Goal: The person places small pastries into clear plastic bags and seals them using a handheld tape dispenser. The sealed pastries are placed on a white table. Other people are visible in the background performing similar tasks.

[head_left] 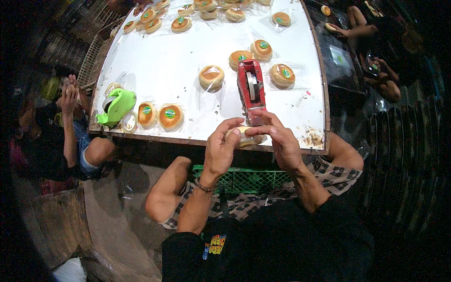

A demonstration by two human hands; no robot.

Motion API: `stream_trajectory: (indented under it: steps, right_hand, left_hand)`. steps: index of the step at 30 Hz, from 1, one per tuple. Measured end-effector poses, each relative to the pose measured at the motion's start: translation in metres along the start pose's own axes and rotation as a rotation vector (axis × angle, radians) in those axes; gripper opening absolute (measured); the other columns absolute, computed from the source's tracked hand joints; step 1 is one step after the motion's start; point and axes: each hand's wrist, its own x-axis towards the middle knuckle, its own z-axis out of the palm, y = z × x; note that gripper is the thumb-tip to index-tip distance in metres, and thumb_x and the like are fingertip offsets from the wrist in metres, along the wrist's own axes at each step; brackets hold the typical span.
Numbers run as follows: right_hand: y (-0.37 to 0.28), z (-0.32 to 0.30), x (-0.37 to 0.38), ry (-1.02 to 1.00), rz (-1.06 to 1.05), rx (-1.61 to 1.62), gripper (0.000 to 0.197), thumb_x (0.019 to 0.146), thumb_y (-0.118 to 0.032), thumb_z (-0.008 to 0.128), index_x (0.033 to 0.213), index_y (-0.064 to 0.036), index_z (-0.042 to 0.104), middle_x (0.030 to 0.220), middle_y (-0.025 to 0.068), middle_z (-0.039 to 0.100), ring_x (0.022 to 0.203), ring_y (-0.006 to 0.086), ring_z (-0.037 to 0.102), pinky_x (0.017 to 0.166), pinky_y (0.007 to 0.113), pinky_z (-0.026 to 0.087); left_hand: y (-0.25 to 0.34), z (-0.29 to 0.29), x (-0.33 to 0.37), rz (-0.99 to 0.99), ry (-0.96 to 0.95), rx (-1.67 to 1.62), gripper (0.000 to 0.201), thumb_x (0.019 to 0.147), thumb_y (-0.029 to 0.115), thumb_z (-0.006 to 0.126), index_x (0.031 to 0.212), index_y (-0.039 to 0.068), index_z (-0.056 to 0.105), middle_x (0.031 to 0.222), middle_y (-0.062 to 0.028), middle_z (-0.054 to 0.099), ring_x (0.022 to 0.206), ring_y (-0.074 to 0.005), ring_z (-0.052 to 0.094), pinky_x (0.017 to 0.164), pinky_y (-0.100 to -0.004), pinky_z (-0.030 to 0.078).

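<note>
At the table's front edge, a bun (249, 139) in clear plastic film sits between my two hands. My left hand (221, 148) grips its left side, thumb and fingers curled on it. My right hand (283, 144) presses fingers onto the wrapper from the right, its index finger stretched across the top. Just beyond stands a red tape dispenser (243, 89) with a roll of tape in it. Wrapped buns lie around it: one without a visible label (211, 77) to the left, one with a green label (282, 75) to the right, and two more behind.
A green tape dispenser (118, 107) and a tape roll (129, 122) stand at the table's left, beside two labelled buns (170, 117). Several wrapped buns (206, 6) crowd the far end. A green crate (244, 180) is under the table edge. Other people sit left and right.
</note>
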Motion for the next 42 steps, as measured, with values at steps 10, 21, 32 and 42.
stream_trajectory:
  steps: [10,21,32,42]
  right_hand:
    - [0.011,0.0,0.006,0.109,-0.445,-0.401,0.055,0.074,-0.012,0.088,0.126,-0.0082,0.069,0.138,0.0169,0.052,0.13,0.0332,0.053,0.109,0.042,0.044]
    - [0.037,0.001,0.021,-0.034,-0.2,-0.993,0.065,0.063,-0.007,0.091,0.124,-0.0088,0.069,0.136,0.0143,0.052,0.125,0.0309,0.056,0.105,0.042,0.05]
    - [0.024,0.001,0.02,0.049,-0.236,-0.858,0.051,0.075,-0.009,0.085,0.123,-0.0096,0.068,0.126,0.0173,0.061,0.12,0.035,0.061,0.099,0.041,0.053]
    - [0.029,-0.004,0.027,0.061,-0.305,-0.888,0.062,0.074,-0.005,0.086,0.131,-0.0058,0.063,0.124,0.0152,0.065,0.111,0.0275,0.067,0.094,0.036,0.056]
  left_hand:
    - [0.001,-0.006,-0.001,-0.074,0.039,-0.159,0.042,0.104,0.028,0.056,0.132,-0.003,0.059,0.108,-0.0093,0.068,0.097,-0.013,0.062,0.086,-0.0271,0.052]
    - [-0.023,-0.035,-0.004,-0.171,0.106,-0.482,0.046,0.105,0.036,0.052,0.134,0.0,0.058,0.115,-0.0123,0.067,0.103,-0.0189,0.066,0.087,-0.0322,0.056]
    - [-0.066,-0.07,0.049,-0.075,0.272,0.367,0.046,0.096,0.027,0.065,0.137,0.006,0.059,0.151,-0.022,0.043,0.134,-0.0446,0.048,0.098,-0.0508,0.054]
    - [-0.022,-0.071,0.085,0.195,0.322,0.778,0.035,0.089,0.013,0.07,0.12,-0.004,0.068,0.135,-0.0217,0.062,0.127,-0.0362,0.058,0.108,-0.0428,0.046]
